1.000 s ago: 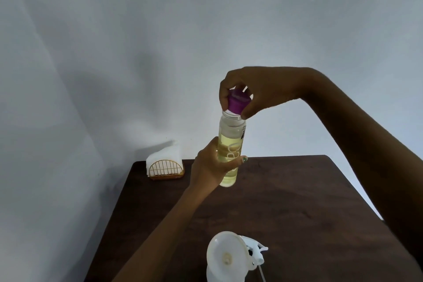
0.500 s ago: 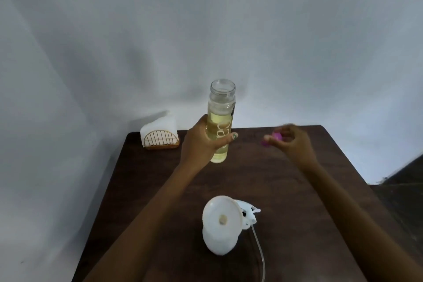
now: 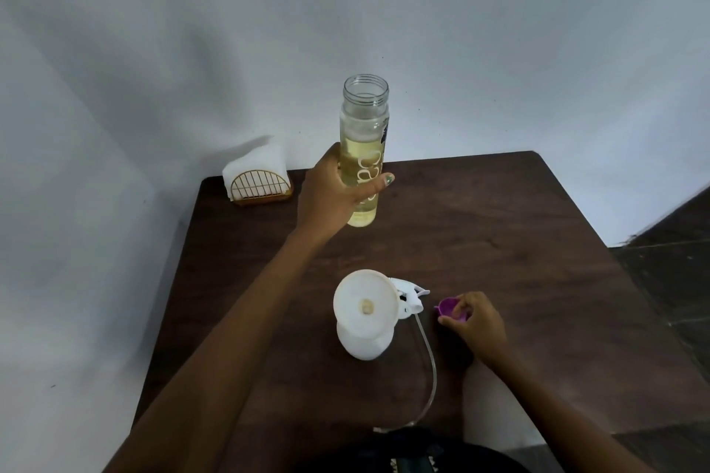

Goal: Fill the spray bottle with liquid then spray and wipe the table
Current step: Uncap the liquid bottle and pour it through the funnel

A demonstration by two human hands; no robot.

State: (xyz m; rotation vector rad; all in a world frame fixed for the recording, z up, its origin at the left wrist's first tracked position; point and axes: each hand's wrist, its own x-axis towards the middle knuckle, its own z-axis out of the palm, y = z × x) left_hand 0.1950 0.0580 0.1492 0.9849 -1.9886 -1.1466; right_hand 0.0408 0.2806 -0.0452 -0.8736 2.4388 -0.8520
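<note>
Clear glass bottle (image 3: pixel 363 150), uncapped, was gripped by left hand (image 3: pixel 332 196) above far table (image 3: pixel 538 242); purple cap (image 3: pixel 449 309) was pinched by right hand (image 3: pixel 476 323) nr white funnel (image 3: pixel 365 307); right side lay open.

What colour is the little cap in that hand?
Purple. The cap, held by the right hand, shows best in the head view.

On the table (image 3: pixel 499 227), a napkin holder (image 3: pixel 258 184) sits at the far left corner against the wall. The left hand (image 3: pixel 330 196) holds a bottle (image 3: pixel 363 150) upright above the far middle of the table. Nearer the person stands a spray bottle (image 3: pixel 363 342) with a funnel (image 3: pixel 365 305) in its mouth. Just right of it lies the spray head (image 3: pixel 409 298), its tube (image 3: pixel 430 376) trailing toward the near edge. Right of the spray head, the right hand (image 3: pixel 476 326) holds a cap (image 3: pixel 449 307) at the tabletop.
</note>
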